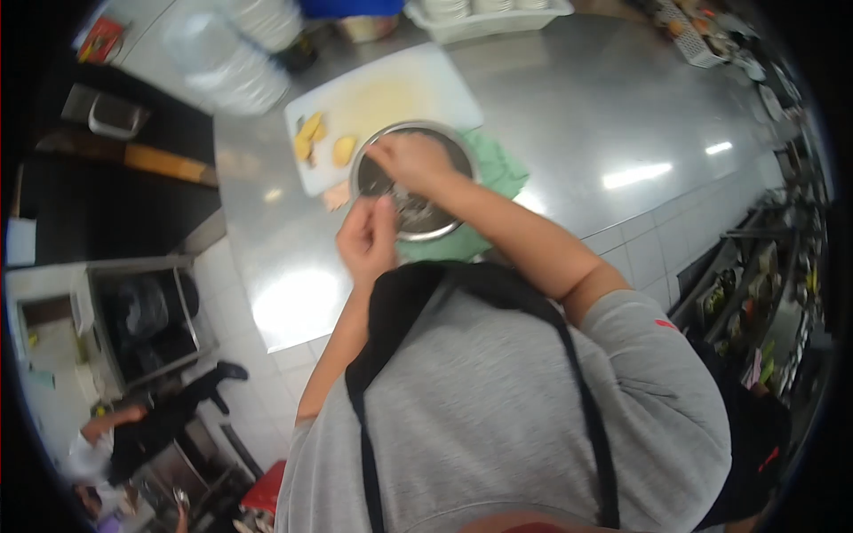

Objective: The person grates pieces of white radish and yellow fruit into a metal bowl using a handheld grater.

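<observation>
The right hand is held over the metal bowl on the desk, the left hand at its near-left rim. Fingers are curled; full closure or anything gripped cannot be told.

Bowl contents — blurred, partly hidden

Along the far edge of the steel table, a white tray holds white stacks, with something blue left of it. A large clear plastic container stands at the table's far-left corner. Left of and below the table, a co-worker wears dark trousers; cluttered shelving lies to its right.
</observation>
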### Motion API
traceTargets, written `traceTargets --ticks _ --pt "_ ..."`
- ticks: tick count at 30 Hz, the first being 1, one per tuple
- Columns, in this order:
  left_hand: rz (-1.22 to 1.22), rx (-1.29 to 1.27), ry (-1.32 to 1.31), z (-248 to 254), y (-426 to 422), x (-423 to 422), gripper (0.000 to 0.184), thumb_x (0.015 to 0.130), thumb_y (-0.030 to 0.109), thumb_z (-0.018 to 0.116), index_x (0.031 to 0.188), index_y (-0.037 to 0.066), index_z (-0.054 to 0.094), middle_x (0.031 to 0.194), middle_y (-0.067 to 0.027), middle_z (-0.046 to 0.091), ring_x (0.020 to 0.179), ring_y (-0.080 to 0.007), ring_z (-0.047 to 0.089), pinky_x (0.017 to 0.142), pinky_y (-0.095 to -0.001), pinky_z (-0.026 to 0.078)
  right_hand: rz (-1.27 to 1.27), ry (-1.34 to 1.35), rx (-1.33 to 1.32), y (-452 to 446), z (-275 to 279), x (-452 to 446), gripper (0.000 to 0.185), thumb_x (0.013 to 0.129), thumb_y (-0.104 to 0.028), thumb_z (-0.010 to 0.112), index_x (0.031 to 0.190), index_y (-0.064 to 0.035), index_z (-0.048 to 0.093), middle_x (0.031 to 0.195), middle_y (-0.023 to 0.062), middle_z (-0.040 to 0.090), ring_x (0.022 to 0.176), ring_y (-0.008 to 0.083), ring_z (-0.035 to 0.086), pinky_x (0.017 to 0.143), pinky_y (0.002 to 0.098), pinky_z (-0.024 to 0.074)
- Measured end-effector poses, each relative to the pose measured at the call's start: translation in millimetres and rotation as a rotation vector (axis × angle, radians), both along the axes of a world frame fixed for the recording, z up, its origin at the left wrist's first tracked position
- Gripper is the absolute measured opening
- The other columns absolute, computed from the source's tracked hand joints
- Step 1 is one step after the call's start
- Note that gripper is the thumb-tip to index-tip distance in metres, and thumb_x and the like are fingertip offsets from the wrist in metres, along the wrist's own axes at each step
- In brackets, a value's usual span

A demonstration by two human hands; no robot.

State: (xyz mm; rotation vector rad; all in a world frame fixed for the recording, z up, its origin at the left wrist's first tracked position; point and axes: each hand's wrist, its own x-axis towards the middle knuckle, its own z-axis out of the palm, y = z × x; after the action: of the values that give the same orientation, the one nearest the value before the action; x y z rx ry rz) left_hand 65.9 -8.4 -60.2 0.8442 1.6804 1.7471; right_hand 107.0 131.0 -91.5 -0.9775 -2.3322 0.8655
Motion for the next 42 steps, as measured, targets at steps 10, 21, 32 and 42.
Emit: traceTargets --ticks 10,21,32,42 --pt "-0.038 0.015 -0.097 7 -5 16 0.023 0.088 0.018 0.052 0.07 0.005 0.05 0.05 0.0061 0.04 0.045 0.0006 0.031 0.041 -0.0174 0.02 0.029 0.036 -0.019 -8 11 8 0.03 0.085 -0.029 0.042 0.076 -0.0053 0.059 0.069 0.0194 0.059 0.067 0.0374 0.057 0.061 0.048 0.0429" --pt "0.057 0.045 -0.154 4 -5 17 0.025 0.088 0.02 0.053 0.068 0.006 0.048 0.047 0.0063 0.038 0.041 0.0002 0.03 0.04 -0.017 0.019 0.256 0.043 0.03 -26 13 4 0.024 0.083 -0.027 0.044 0.08 -0.0081 0.059 0.072 0.0179 0.06 0.067 0.0351 0.059 0.058 0.0463 0.0447" --pt "0.068 0.022 -0.14 -1 -8 16 0.025 0.088 0.02 0.053 0.068 0.006 0.047 0.049 0.0041 0.041 0.041 -0.0009 0.033 0.04 -0.0172 0.022 0.119 -0.037 0.123 -7 -9 -2 0.022 0.081 -0.026 0.046 0.074 -0.0071 0.057 0.065 0.0163 0.059 0.064 0.0353 0.059 0.06 0.0459 0.0441" --pt "0.064 -0.048 -0.128 0 -13 11 0.023 0.087 0.018 0.054 0.068 0.006 0.051 0.05 0.0069 0.039 0.045 0.0003 0.032 0.042 -0.018 0.022 0.083 -0.018 0.075 -7 -18 -6 0.028 0.087 -0.029 0.042 0.077 -0.0064 0.054 0.065 0.0164 0.058 0.065 0.0374 0.056 0.058 0.046 0.0436"
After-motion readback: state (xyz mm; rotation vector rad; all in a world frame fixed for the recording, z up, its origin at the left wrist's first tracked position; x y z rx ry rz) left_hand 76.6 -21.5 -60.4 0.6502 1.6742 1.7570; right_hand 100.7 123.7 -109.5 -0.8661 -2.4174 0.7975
